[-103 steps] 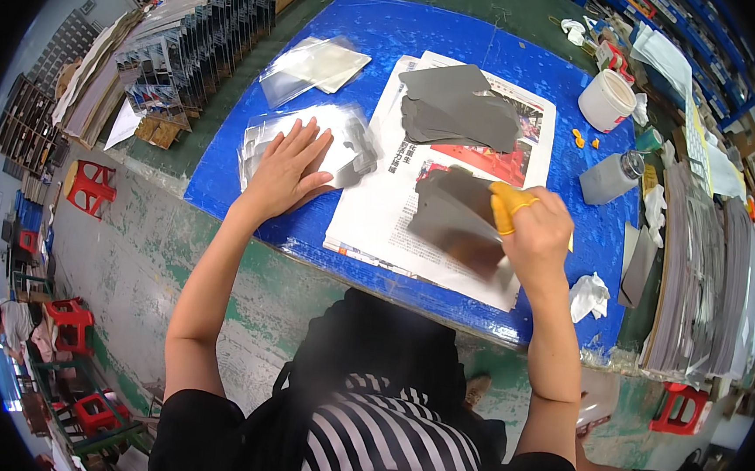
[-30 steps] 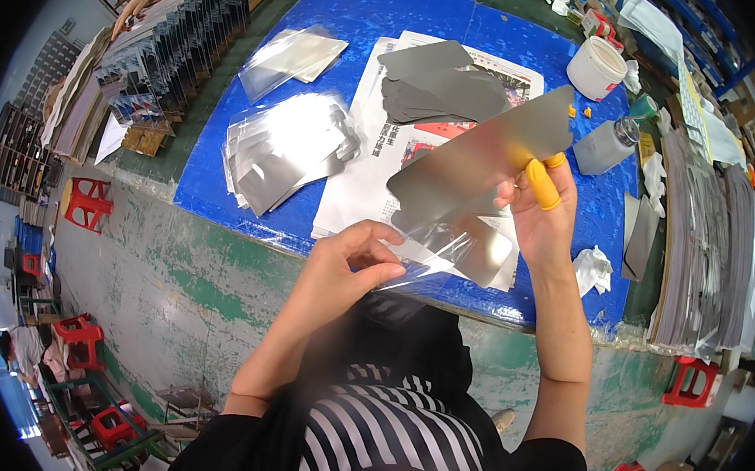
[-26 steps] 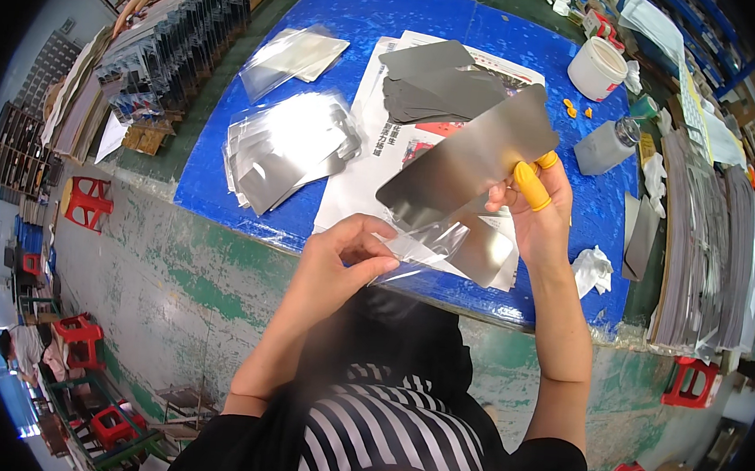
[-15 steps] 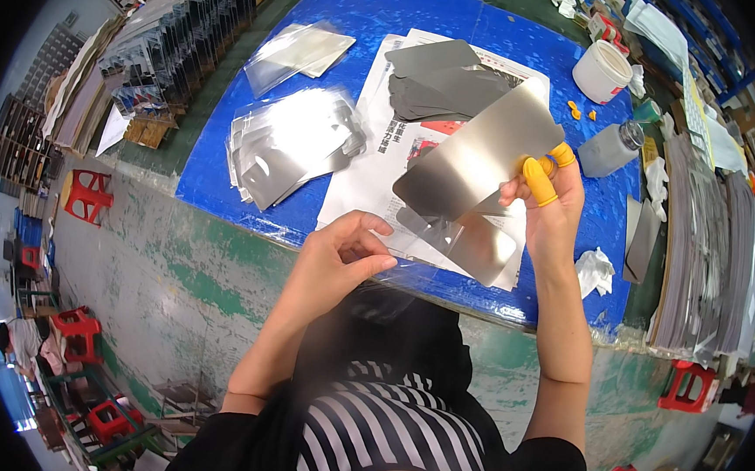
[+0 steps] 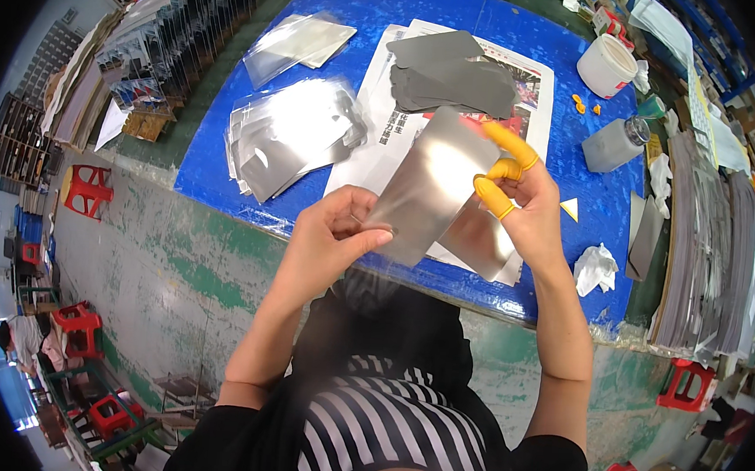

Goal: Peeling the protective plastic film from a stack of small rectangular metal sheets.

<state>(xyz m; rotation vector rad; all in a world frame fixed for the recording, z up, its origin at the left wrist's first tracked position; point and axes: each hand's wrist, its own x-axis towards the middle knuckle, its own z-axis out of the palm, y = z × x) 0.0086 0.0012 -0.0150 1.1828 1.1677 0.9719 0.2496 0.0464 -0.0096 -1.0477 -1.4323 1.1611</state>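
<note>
A thin, shiny metal plate [image 5: 449,157] with rounded corners is tilted between my hands over the table's front edge. My right hand [image 5: 529,202], with yellow finger cots on several fingers, grips its right side. At the lower left corner my left hand [image 5: 329,236] pinches a clear plastic sleeve [image 5: 391,228]. The sleeve appears to lie over the plate's lower part; how far it reaches I cannot tell. Another shiny plate [image 5: 479,243] lies behind, partly covered. Beyond are loose dark grey plates [image 5: 453,88] on printed paper [image 5: 361,160].
Shiny plates in clear sleeves [image 5: 288,133] are piled on the blue table [image 5: 216,167], with clear sleeves [image 5: 308,42] behind. To the right stand a white tub [image 5: 604,67] and a bottle [image 5: 613,147]; crumpled tissue [image 5: 595,270] lies nearer. Stacked sheets [image 5: 709,250] border the right.
My right hand has brought the plate nearer and turned it more upright, to meet the clear sleeve in my left hand. A small pale triangle now shows beside my right wrist.
</note>
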